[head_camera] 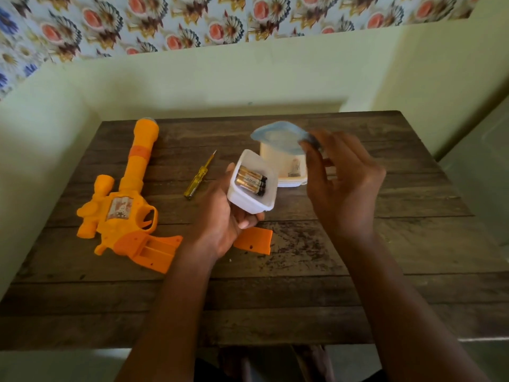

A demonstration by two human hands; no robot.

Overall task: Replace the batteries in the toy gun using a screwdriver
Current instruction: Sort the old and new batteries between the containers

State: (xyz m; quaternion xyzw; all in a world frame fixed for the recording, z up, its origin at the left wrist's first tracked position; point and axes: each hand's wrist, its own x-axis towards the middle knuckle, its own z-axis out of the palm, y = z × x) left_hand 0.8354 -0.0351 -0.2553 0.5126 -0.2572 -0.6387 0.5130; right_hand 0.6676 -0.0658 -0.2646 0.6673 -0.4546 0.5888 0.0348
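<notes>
While left hand (217, 224) cups battery tub (248, 205), right hand (344, 186) raised, pinching blue lid (275, 135).

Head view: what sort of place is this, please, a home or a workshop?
Most likely a room in a home: a worn wooden table stands against a plain pale wall, a flowered wall covering runs above, and an orange toy gun lies on the table.
</notes>
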